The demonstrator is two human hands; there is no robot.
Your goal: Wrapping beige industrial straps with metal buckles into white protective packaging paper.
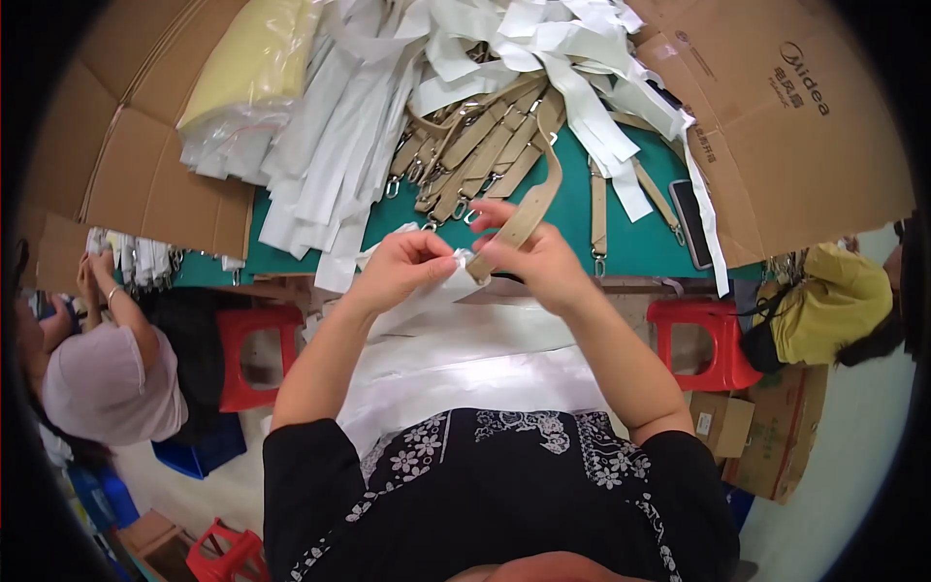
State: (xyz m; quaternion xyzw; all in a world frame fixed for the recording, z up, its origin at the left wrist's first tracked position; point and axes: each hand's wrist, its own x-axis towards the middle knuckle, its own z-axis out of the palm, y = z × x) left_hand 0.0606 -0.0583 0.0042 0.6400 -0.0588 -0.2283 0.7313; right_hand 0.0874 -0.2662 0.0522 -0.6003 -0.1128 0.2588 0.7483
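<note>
Above the table's near edge, my right hand (541, 260) grips a tan strap (531, 210) with punched holes; its far end curves up toward the pile. My left hand (402, 269) pinches a white wrapping strip (448, 289) against the strap's near end, where the two hands almost meet. Whatever metal fitting sits at that end is mostly hidden by the fingers. Just beyond lies a pile of tan straps (482, 145) with silver clasps. Long white strips (325, 165) are heaped to its left, and more crumpled white strips (572, 87) cover its far side.
Cardboard panels (776, 145) flank the green table (388, 209). A yellow plastic-wrapped bundle (247, 73) stands at far left, a phone (690, 225) at right. White material covers my lap. Red stools (703, 339) and two co-workers, one in lilac (116, 388), one in yellow-green (834, 301), are alongside.
</note>
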